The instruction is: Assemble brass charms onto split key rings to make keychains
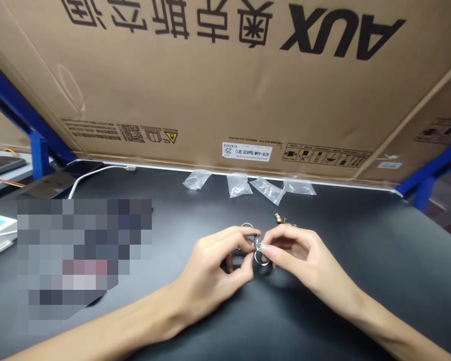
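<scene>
In front of the box (225, 100), my left hand (216, 263) and right hand (298, 250) pinch small rings (262, 259) fingertip to fingertip, so they touch.

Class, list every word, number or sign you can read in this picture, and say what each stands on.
"AUX", upside down, large print on the cardboard box.
"奥克斯空调", upside down, same box.
"KFR-46W/BpR3E(B1)" and "25" on the white label.
Yellow warning triangle and handling pictograms on the box; fine print and QR code too small to read.
Metal rings: no text visible.
</scene>
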Motion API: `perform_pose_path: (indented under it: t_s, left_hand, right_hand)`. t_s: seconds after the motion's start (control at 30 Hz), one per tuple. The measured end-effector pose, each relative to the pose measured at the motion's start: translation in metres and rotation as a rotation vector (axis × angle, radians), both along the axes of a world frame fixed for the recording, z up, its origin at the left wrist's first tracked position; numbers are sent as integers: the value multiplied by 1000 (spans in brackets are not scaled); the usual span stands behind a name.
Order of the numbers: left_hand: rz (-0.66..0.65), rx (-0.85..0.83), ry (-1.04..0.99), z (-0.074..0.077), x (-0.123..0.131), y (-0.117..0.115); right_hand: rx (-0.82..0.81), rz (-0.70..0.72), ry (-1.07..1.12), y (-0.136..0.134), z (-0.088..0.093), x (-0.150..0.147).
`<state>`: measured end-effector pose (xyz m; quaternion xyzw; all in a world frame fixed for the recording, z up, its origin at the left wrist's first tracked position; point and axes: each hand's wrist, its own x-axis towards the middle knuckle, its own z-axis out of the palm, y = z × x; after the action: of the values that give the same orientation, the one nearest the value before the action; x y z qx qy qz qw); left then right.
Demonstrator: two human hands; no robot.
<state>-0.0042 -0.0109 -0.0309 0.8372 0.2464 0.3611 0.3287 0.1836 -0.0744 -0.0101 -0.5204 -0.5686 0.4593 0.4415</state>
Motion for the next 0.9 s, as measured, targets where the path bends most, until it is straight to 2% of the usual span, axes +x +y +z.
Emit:
perform_pose_path:
  t_s: [0.2, 0.4, 0.6, 0.77, 0.9]
  left_hand:
    - [4, 52, -20, -1, 0, 1]
    - [13, 36, -7, -3, -1, 1]
    - [-1, 54, -13, -4, -2, 1]
    - [28, 95, -19, -3, -2, -1]
    - [67, 63, -50, 0, -2, -1]
  right_hand:
    - [-30, 29, 14, 1, -2, 0]
    - [-35, 46, 101, 1, -3, 2]
    - [-77, 43, 71, 1, -5, 0]
    - [-48, 49, -46, 2, -7, -1]
    - [111, -76, -331, 0, -10, -3]
